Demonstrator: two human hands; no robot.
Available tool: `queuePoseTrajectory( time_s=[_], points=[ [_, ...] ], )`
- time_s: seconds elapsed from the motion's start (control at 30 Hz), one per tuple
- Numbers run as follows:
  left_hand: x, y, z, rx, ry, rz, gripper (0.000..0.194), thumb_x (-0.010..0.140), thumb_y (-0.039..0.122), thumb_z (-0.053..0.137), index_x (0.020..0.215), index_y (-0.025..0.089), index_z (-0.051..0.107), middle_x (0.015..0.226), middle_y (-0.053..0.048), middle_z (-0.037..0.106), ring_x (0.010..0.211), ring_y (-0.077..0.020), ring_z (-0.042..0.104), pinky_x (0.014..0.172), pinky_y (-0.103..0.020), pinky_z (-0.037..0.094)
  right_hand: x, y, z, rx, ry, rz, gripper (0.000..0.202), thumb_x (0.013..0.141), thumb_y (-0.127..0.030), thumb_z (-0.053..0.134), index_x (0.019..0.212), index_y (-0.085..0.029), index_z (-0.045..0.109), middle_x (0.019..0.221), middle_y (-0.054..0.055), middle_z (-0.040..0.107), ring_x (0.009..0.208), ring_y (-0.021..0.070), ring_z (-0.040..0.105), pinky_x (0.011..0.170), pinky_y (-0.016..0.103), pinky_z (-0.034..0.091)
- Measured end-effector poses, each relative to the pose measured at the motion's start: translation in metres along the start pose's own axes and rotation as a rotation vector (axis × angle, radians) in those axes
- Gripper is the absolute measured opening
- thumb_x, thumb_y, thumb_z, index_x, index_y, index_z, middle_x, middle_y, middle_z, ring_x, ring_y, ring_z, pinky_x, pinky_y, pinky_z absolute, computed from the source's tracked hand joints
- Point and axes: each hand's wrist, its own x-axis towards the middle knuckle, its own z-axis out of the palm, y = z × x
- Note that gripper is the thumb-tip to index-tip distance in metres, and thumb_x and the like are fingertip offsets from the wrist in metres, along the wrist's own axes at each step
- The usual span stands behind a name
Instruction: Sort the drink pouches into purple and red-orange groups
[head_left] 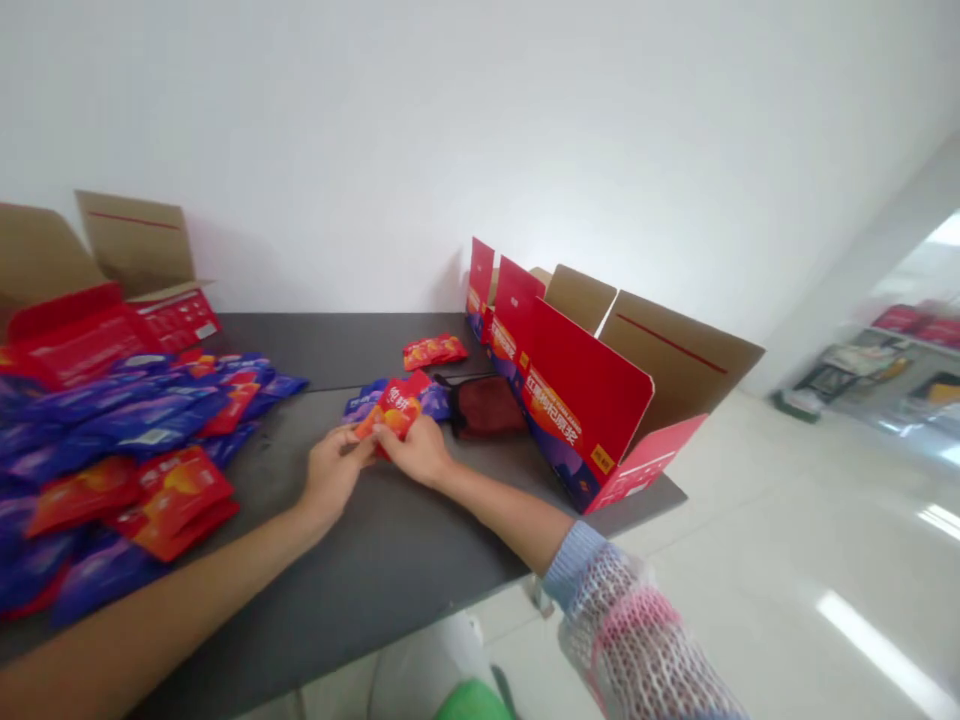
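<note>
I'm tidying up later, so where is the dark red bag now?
In the head view, the dark red bag lies on the table right of centre, between the blue packets and the red boxes.

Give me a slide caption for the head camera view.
Left hand and right hand hold a red packet above a gray table, between piled blue-and-red packets and open red cartons.

One plain, matte white wall (337, 150), brightest right of centre; one dark grey flat-topped table (382, 570) with a thin seam across its surface, its far edge near the wall. One glossy, pale tiled floor (750, 540), bearing elongated white light reflections (881, 650). At far right, one blurred white storage shelf (911, 341) holding indistinct red items (900, 319).
</note>
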Motion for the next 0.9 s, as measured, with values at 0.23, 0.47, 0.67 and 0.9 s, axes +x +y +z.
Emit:
queuePoseTrajectory(
  time_s=[0.23, 0.47, 0.67, 0.9],
  points=[
    [-0.023, 0.011, 0.005, -0.205, 0.002, -0.201, 0.031, 0.055, 0.026, 0.083, 0.067, 0.014, 0.058, 0.060, -0.001, 0.064, 0.053, -0.0118, 0.062, 0.049, -0.020, 0.050, 0.003, -0.026, 0.014, -0.092, 0.102, 0.137, 0.052, 0.089, -0.049, 0.061, 0.127, -0.016, 0.049, 0.105, 0.012, 0.072, 0.098, 0.0273, 0.071, 0.080, 0.035, 0.052],
    [-0.010, 0.014, -0.038, -0.104, -0.546, -0.369, 0.039, 0.052, 0.032, 0.093, 0.077, 0.012, 0.071, 0.065, -0.005, 0.069, 0.056, -0.0127, 0.064, 0.052, -0.020, 0.051, -0.023, -0.034, 0.005, 0.016, 0.014, -0.004, 0.043, 0.093, -0.052, 0.058, 0.122, -0.021, 0.055, 0.098, 0.006, 0.074, 0.084, 0.0210, 0.070, 0.071, 0.028, 0.047],
    [-0.012, 0.013, -0.040, -0.050, -0.583, -0.284, 0.032, 0.055, 0.027, 0.093, 0.076, 0.012, 0.074, 0.067, -0.004, 0.069, 0.057, -0.0108, 0.062, 0.056, -0.020, 0.051, -0.027, -0.032, -0.010, -0.149, -0.072, -0.170, 0.050, 0.095, -0.056, 0.053, 0.129, -0.019, 0.055, 0.083, 0.002, 0.070, 0.070, 0.0164, 0.063, 0.064, 0.024, 0.038],
    [-0.027, 0.013, -0.029, 0.010, -0.260, -0.085, 0.021, 0.065, 0.028, 0.081, 0.067, 0.013, 0.065, 0.044, 0.007, 0.041, 0.037, -0.0019, 0.026, 0.038, -0.018, 0.016, -0.019, -0.015, 0.005, -0.345, -0.059, -0.147, 0.065, 0.100, -0.064, 0.030, 0.073, -0.016, 0.064, 0.060, 0.002, 0.057, 0.056, 0.0125, 0.048, 0.057, 0.027, 0.021]
  ],
)
